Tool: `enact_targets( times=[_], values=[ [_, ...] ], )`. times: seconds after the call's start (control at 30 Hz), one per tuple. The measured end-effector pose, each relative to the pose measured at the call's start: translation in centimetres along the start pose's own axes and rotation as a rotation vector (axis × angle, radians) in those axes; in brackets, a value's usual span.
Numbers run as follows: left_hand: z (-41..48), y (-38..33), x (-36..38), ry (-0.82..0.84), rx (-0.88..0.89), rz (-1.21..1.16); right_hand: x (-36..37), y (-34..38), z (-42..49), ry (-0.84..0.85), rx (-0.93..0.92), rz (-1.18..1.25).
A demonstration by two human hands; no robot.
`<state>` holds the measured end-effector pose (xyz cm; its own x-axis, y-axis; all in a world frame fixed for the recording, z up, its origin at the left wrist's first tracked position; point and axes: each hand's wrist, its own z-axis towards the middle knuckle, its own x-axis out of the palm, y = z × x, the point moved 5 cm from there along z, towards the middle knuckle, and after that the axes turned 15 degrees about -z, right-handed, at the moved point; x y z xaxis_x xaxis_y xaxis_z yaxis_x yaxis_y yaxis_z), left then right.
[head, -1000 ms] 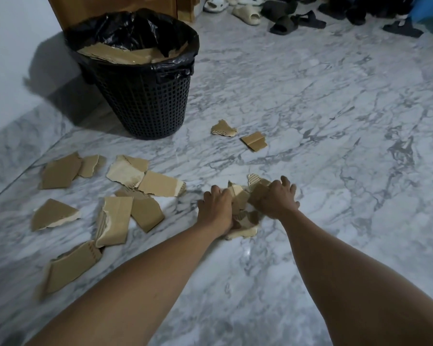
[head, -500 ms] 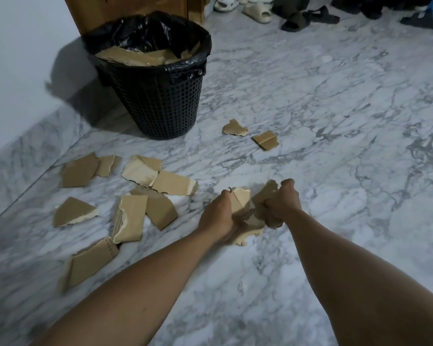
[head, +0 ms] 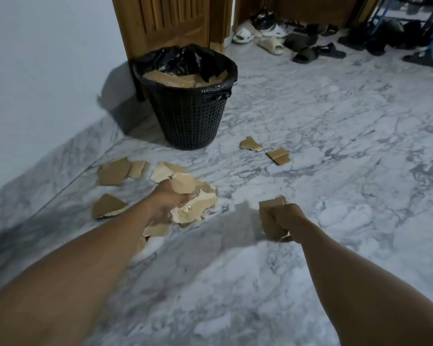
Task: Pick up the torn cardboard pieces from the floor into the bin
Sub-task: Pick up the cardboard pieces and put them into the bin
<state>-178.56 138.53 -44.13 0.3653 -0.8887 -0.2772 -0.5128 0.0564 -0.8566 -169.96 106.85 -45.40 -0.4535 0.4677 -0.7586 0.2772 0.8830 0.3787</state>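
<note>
"Where are you in the job?"

"Mid-gather. My left hand (head: 169, 203) is curled round a wad of torn pieces (head: 196, 204). My right hand (head: 289, 218) is fisted tight on a folded piece (head: 268, 222). Both loads look lifted clear of the floor (head: 310, 270)."

"What's left down there?"

"Loose scraps (head: 114, 172) lie just beyond and outside my left hand. Two small bits (head: 251, 143) sit well ahead, between my hands and the bin (head: 188, 116). The bin stands well ahead of my left hand, and its black liner is already heaped with cardboard."

"Next move?"

"I'd carry both handfuls over the rim and let go low, so nothing slides off the heap."

"Any label or print?"

"None I can read, on the cardboard or the bin."
</note>
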Motion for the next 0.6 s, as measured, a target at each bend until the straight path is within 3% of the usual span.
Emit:
enact_targets(
  times=[0.13, 0.27, 0.43, 0.6],
  values=[
    [-1.0, 1.1, -5.7, 0.258, -0.223, 0.465, 3.0, 3.7, -2.8, 0.267, -0.096, -0.153],
    [-2.3, 2.6, -9.0, 0.364, -0.329, 0.926, 7.2, 9.0, -4.9, 0.271, -0.228, -0.159],
    [-2.9, 6.7, -10.3, 0.346, -0.302, 1.031, 13.0, 15.3, -5.4, 0.144, -0.420, -0.426],
    [-2.8, 8.8, -11.0, 0.286, -0.210, 1.058, 16.0, 16.8, -6.9, 0.059, -0.321, -0.453]
  ],
)
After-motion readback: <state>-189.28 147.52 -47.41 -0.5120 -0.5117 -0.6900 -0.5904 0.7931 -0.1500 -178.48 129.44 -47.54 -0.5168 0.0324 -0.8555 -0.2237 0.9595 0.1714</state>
